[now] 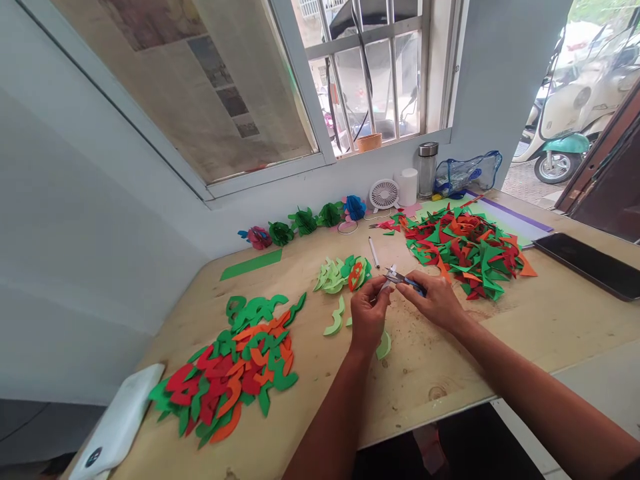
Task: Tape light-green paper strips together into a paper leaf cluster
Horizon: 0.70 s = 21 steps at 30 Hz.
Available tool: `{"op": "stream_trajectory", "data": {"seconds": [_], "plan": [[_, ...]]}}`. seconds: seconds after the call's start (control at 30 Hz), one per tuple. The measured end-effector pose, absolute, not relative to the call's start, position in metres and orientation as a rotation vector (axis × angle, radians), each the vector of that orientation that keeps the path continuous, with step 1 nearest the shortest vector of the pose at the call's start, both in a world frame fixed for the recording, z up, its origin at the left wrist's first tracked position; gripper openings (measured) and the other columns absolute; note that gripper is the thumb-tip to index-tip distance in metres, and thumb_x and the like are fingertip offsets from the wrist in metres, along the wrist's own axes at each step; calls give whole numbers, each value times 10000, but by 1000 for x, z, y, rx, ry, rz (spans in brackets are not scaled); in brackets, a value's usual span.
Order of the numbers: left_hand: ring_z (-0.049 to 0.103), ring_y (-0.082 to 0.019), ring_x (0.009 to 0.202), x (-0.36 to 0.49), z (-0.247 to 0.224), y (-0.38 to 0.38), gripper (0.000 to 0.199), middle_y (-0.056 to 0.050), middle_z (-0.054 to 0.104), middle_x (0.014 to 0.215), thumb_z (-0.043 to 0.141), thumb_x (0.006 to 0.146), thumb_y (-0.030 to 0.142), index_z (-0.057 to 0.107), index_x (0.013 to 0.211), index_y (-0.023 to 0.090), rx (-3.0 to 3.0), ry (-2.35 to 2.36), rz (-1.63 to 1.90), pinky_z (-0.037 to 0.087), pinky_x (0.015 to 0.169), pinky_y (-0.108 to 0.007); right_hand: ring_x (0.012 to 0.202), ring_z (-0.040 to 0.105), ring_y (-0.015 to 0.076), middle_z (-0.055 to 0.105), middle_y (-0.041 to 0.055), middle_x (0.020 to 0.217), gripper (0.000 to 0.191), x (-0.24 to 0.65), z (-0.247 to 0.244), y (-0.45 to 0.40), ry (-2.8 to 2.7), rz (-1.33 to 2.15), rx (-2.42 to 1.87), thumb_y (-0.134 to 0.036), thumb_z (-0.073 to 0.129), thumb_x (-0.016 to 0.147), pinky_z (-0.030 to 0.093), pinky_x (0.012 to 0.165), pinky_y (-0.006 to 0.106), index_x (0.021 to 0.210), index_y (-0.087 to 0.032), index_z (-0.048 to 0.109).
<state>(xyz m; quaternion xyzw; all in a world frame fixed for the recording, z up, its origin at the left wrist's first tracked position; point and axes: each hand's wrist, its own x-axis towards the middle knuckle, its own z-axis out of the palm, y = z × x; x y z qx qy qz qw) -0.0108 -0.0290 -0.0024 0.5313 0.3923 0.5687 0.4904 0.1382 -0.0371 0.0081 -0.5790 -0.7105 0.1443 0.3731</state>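
Note:
Over the wooden table, my left hand (370,310) pinches a small white strip (387,283) between thumb and fingers. My right hand (437,300) is closed around the dark handles of a pair of scissors (399,277), whose silver blades meet the strip at my left fingertips. Just beyond my left hand lies a small pile of light green, green and orange paper cutouts (333,275). A curved light green paper piece (336,317) rests left of that hand, and another light green piece (383,345) is partly hidden beside my wrist.
Curved green, red and orange cutouts (235,367) are heaped at left, pointed paper scraps (465,247) at right. A white pen (373,252) lies near the hands. Paper ornaments (304,221), a small fan (384,195) and a glass bottle (427,172) line the wall. A phone (590,263) is far right.

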Motion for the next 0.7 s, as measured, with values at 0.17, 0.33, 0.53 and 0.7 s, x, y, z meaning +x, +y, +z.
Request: {"op": "stream_trajectory", "data": {"seconds": [0.17, 0.33, 0.53, 0.7], "plan": [[444, -62, 536, -11, -4, -30, 266, -7, 620, 698, 645, 770, 360, 697, 949, 170, 1352, 936, 1298, 388, 519, -180, 534, 435, 122, 511, -9, 566, 380, 137, 10, -38, -1831, 394, -1473, -530, 464, 842, 286, 525, 237, 736, -188, 593], [416, -58, 533, -12, -7, -30, 253, 7, 573, 675, 635, 780, 372, 691, 919, 169, 1364, 930, 1289, 371, 511, -172, 519, 428, 116, 507, -15, 555, 378, 138, 9, -38, -1835, 401, -1457, -530, 473, 838, 282, 518, 235, 733, -188, 593], [433, -67, 567, -11, -6, -29, 249, 8, 573, 689, 639, 776, 361, 684, 929, 169, 1363, 931, 1311, 372, 521, -171, 510, 409, 105, 481, -26, 541, 377, 137, 9, -39, -1831, 408, -1444, -520, 469, 846, 272, 511, 226, 733, -181, 587], [423, -65, 552, -10, -5, -30, 237, 8, 572, 675, 636, 779, 349, 684, 921, 164, 1361, 939, 1303, 373, 524, -176, 510, 406, 105, 471, -27, 541, 377, 137, 9, -39, -1834, 404, -1454, -522, 472, 844, 264, 510, 229, 709, -182, 561]]}}
